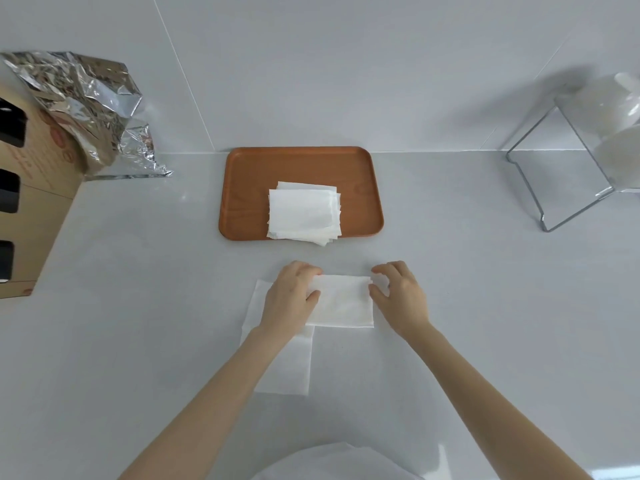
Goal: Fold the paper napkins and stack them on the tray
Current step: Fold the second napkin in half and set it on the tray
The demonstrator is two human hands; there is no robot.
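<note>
Lying on the pale counter (467, 306) just in front of the person, a folded napkin (343, 301) overlaps a flat unfolded sheet (284, 362). The left hand (291, 296) presses its left edge, thumb on top; the right hand (398, 292) pinches the right edge with curled fingertips. Beyond them, a brown tray (249, 188) carries a stack of folded napkins (303, 213). Crumpled foil (86, 109) and a cardboard box (31, 202) sit far left, a clear stand (568, 161) far right.
</note>
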